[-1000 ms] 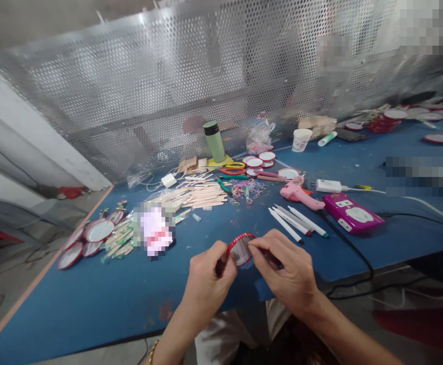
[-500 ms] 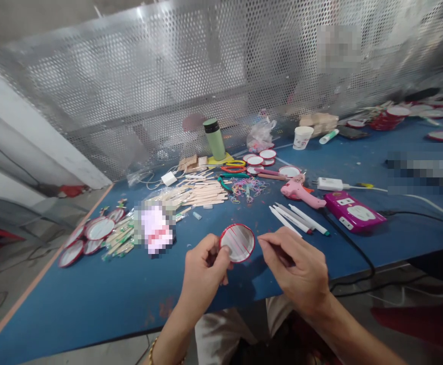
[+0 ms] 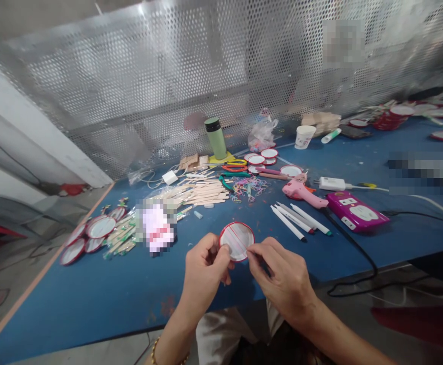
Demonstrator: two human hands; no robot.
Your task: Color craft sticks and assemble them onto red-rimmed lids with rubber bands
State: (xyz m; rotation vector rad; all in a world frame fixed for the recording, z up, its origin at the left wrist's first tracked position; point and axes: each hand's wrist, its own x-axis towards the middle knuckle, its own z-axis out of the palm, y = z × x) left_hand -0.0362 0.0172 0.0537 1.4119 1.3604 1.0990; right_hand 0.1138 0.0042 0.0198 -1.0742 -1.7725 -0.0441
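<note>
Near the table's front edge, my left hand (image 3: 208,266) grips a round white disc (image 3: 237,238) with a red rim, thumb on its lower left. Thin reddish lines cross the disc's face. My right hand (image 3: 280,268) is closed in a pinch at the disc's lower right edge; whatever its fingertips hold is too small to make out. Behind and to the right lie several white markers (image 3: 297,218). Farther back are a tangle of coloured bands (image 3: 250,187) and a pink glue gun (image 3: 303,192).
Wooden sticks (image 3: 210,190), a blurred bright object (image 3: 158,230) and more red-rimmed discs (image 3: 102,226) lie to the left. At the back stand a green bottle (image 3: 216,139) and a paper cup (image 3: 304,137). A purple power strip (image 3: 358,212) with cables sits right.
My right hand has moved left, from beside the disc to its lower right edge. My left hand keeps its grip on the disc.
</note>
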